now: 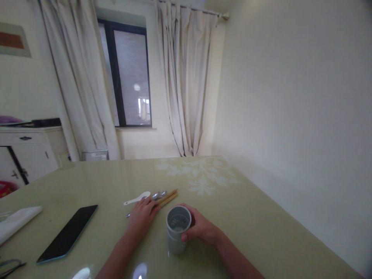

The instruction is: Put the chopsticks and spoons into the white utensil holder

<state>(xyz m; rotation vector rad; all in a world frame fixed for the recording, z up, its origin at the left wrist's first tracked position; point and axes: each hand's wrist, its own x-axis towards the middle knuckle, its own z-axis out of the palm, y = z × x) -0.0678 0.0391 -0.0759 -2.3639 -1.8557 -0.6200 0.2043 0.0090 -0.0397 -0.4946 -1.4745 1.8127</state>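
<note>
A grey utensil holder (178,232) with small drain holes in its bottom stands upright on the table. My right hand (200,226) is wrapped around its right side, thumb in front. To the left, my left hand (143,213) rests low over a bundle of wooden chopsticks (168,198), fingers closed about their near end; part of the bundle is hidden under the hand. Just beyond it lie a white spoon (136,198) and shiny metal spoons (159,194), partly covered by the fingers and chopsticks.
A dark tablet (68,233) lies on the table (261,232) at the left. Farther left are a white object (19,223) and what look like scissors (11,265). The wall (305,116) runs along the table's right edge; a white cabinet (31,155) stands at the back left.
</note>
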